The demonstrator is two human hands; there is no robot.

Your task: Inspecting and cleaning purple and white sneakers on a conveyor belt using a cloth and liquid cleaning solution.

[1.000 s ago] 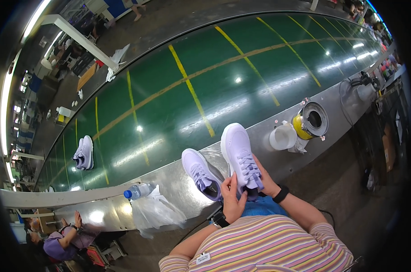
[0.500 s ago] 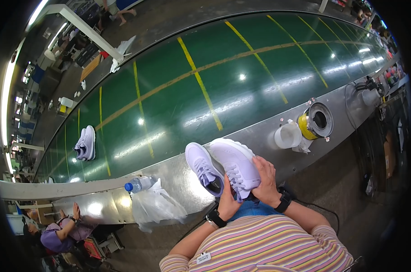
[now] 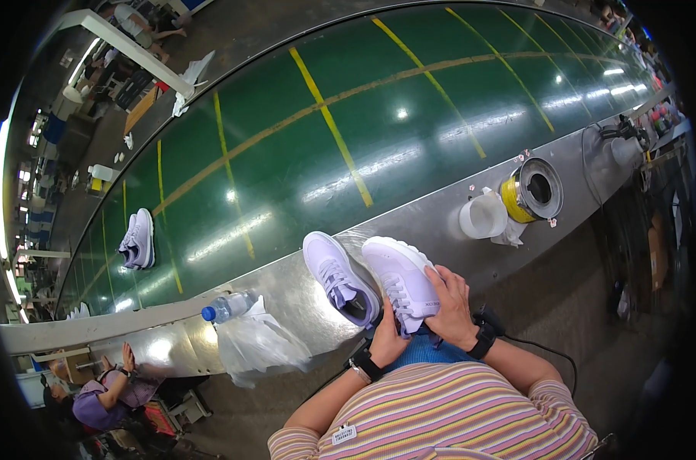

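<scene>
A lavender sneaker (image 3: pixel 406 277) with a white sole is held between both my hands, its toe pointing away from me over the metal ledge. My right hand (image 3: pixel 454 313) is wrapped round its heel and outer side. At the heel's left edge, my left hand (image 3: pixel 390 337) grips it with the thumb up; some of its fingers are hidden. The matching sneaker (image 3: pixel 336 277) rests on the ledge just left of the held one, laces and opening facing up. A second lavender pair (image 3: pixel 138 241) sits on the green belt (image 3: pixel 271 184) at the far left.
On the metal ledge (image 3: pixel 428 230) stand a white cup (image 3: pixel 483 217) and a round tin (image 3: pixel 538 190) with a yellow side, to the right. A bottle with a blue cap (image 3: pixel 229 307) and a clear plastic bag (image 3: pixel 263 341) lie left. A co-worker (image 3: pixel 106 395) sits at lower left.
The resting sneaker stands slightly further left, with a wider gap from the held one. The view has shifted a little. Both hands keep their hold on the sneaker.
</scene>
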